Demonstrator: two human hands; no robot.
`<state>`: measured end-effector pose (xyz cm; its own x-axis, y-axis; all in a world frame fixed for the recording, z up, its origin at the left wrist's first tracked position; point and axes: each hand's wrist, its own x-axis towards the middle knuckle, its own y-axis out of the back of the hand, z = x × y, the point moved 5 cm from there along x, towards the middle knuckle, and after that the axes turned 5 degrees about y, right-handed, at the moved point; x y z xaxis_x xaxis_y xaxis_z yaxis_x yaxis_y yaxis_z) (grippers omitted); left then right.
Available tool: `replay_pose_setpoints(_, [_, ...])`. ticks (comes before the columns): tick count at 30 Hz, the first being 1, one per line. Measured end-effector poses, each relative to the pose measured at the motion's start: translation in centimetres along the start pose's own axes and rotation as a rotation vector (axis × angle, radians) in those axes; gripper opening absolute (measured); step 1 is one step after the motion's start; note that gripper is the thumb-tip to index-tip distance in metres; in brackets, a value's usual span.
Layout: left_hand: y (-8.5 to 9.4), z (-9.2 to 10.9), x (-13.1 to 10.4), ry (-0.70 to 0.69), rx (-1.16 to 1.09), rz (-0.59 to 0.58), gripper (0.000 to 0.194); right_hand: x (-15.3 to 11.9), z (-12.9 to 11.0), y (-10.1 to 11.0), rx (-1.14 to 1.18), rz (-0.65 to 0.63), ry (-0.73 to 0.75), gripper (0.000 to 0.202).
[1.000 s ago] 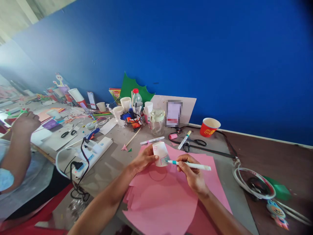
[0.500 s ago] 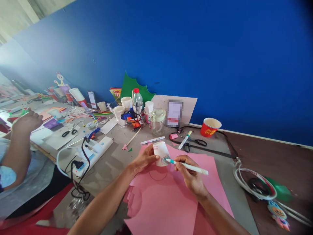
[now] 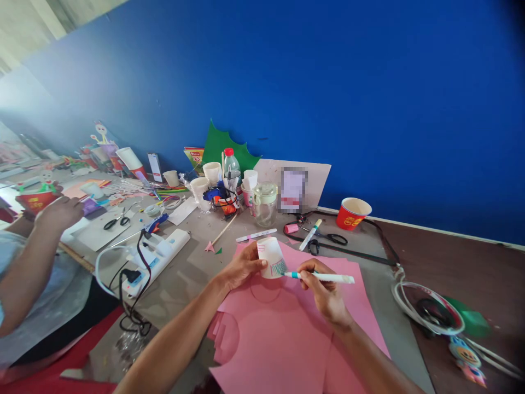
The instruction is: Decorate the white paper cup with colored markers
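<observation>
A white paper cup (image 3: 268,250) is gripped at its left side by my left hand (image 3: 243,265), thumb across the front. Pink lines and a patch of teal cross-hatching mark its wall. My right hand (image 3: 322,290) is closed round a white marker pen (image 3: 328,277) with a teal collar, held like a pencil. The marker's tip is at the hatched patch, touching it or very near; I cannot tell which. Beneath both hands lie pink paper sheets (image 3: 283,339), with a drawn circle on the top one.
Behind the sheets lie another marker (image 3: 310,235), a pink-white pen (image 3: 256,235) and black scissors (image 3: 337,238). A glass jar (image 3: 266,210) and a red cup (image 3: 353,213) stand farther back. A power strip (image 3: 159,260) lies left, beside a co-worker's hand (image 3: 61,212).
The marker has shifted slightly right with my right hand, and the teal hatching looks denser. At far left the co-worker's hands have moved, and a red cup shows there.
</observation>
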<state>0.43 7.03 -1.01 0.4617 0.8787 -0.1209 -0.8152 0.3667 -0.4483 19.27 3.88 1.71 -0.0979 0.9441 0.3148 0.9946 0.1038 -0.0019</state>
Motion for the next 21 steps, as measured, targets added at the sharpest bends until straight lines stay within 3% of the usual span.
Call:
replay_pose_setpoints(7, [-0.3,0.2,-0.1,-0.009,-0.009,-0.018,0.064,-0.2,0.3,0.1,0.063,0.050,0.002,0.018])
replay_pose_setpoints(21, [-0.3,0.1,0.0,-0.030,0.050,-0.018,0.063,-0.6,0.0,-0.9,0.006,-0.023,0.064,0.022])
